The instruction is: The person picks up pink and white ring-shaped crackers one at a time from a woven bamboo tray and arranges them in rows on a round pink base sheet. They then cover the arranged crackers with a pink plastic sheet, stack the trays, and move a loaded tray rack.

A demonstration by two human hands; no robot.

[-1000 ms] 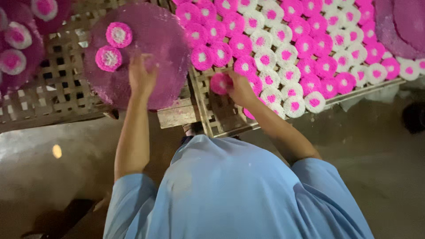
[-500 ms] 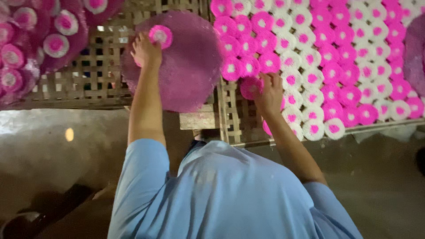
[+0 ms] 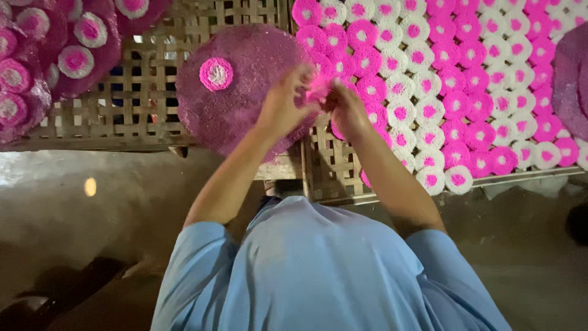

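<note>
Both hands are meeting over the seam between the two woven bamboo racks point(image 3: 147, 104), working one small pink disc point(image 3: 318, 91) between them. It looks like a pick-and-transfer step: a disc pulled from the packed grid is being handled before it goes onto the large purple round mat point(image 3: 245, 104).

Left hand point(image 3: 283, 110): reaching forward from the lower left, forearm angled up and right, fingers curling in and pinching the near side of the disc. It is hovering over the right edge of the mat.

Right hand point(image 3: 348, 110): forearm coming up from the lower right, wrist bent inward, fingers closing on the other side of the same disc. The exact fingertip contact is blurred, so I cannot tell which hand is carrying the load.

The disc is sitting just off the mat's right edge, at the left edge of the right-hand rack, above the grid of pink and white discs point(image 3: 453, 92).

One pink-and-white disc point(image 3: 216, 73) is already lying on the mat, upper left of its centre, well apart from the hands.

My read on the next move: one hand needs to take sole hold, then place the disc flat on bare mat beside the seated one without overlapping it.
</note>
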